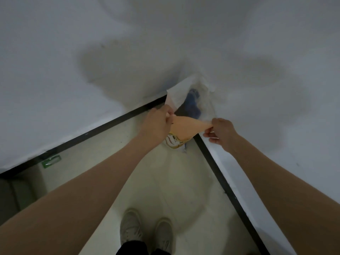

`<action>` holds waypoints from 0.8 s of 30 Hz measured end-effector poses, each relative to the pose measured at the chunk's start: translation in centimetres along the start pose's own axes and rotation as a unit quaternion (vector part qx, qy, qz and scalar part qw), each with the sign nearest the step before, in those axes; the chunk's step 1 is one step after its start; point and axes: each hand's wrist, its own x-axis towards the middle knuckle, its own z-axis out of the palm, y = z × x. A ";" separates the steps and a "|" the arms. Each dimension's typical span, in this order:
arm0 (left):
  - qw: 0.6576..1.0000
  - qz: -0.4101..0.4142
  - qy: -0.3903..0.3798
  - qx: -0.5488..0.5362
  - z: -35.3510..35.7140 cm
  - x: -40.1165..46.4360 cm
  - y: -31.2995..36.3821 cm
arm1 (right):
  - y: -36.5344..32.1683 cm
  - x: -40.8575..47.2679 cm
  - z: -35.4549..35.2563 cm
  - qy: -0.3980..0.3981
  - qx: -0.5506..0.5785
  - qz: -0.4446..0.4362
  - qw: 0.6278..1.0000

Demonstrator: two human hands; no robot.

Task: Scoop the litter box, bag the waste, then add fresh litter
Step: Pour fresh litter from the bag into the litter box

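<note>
Both arms are reaching forward and down, almost straight, toward the corner where two white walls (73, 70) are meeting. The left hand (156, 124) is turned with its back up, and its fingers are pinching the left edge of the orange top of a litter bag (185, 127). The right hand (221, 133) is a little lower and further to the right, with its thumb and fingers pressing together on the right corner of the same orange top, so the flap is stretching flat between the two hands. The bag is standing in the corner on the pale floor (165, 181), touching or very close to both walls, and a drawing of a cat is showing on its front under the orange part. Behind the orange flap the white inner side of the bag is standing open, and something dark blue (192, 103) is lying inside it; I cannot tell what this is. A black skirting strip (103, 127) is running along the bottom of each wall. Below, two light shoes (145, 230) are standing on the floor, pointing toward the corner
</note>
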 end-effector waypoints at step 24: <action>0.972 0.035 0.121 0.199 -18.4 -22.8 1.9 | -3.9 -26.4 1.0 -0.003 -0.506 -0.502 0.702</action>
